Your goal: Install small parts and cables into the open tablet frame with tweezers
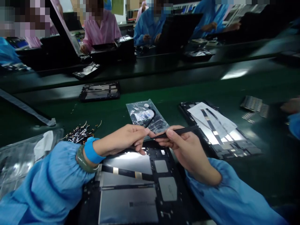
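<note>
An opened tablet chassis (140, 187) with silver plates and a black flex strip lies right in front of me on the green bench. My left hand (126, 140) hovers over its top edge, fingers pinched together on something too small to make out. My right hand (185, 147) grips thin black tweezers (180, 132), their tip meeting the left fingertips. A clear plastic bag (146, 117) holding a black cable and a label lies just beyond both hands.
A second open tablet chassis (222, 134) with white paper strips lies to the right. A pile of small connector parts (78, 132) sits at left beside a clear bag (21, 156). Another chassis (99, 91) rests farther back. Co-workers in blue and pink coats sit across the line.
</note>
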### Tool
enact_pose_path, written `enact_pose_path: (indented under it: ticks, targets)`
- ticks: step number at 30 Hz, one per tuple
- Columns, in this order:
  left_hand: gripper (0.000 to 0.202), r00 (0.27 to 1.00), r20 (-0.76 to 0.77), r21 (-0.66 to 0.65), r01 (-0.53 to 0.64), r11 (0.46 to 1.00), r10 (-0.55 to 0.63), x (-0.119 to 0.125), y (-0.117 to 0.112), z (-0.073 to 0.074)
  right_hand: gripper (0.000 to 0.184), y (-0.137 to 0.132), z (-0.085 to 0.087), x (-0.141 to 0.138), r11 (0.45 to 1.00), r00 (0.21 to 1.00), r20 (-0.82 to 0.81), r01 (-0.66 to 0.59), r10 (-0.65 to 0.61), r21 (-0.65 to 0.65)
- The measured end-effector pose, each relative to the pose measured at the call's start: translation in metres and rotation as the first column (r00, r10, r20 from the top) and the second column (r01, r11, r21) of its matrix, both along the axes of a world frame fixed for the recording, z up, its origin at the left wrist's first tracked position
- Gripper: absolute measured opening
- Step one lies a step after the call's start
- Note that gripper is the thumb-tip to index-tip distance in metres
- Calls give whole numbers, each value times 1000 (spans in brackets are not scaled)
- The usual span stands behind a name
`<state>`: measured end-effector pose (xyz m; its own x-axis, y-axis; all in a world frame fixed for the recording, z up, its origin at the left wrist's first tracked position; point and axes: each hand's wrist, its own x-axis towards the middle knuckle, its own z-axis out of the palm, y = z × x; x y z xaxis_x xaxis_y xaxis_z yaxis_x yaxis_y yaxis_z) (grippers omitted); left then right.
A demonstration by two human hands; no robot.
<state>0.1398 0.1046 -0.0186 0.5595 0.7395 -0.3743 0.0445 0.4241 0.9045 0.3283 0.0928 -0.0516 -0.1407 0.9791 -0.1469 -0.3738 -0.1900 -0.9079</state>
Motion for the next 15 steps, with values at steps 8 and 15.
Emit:
enact_pose_path:
  ticks: [8,15]
  targets:
    - [33,999,25,-35,-22,999,23,-11,-11,4,34,0,1,-8,980,994,-84,-79,65,-181]
    - [31,999,44,-62,-20,998,22,-10,-13,2,33,4,-3,-3,980,997,-2,-71,72,-184]
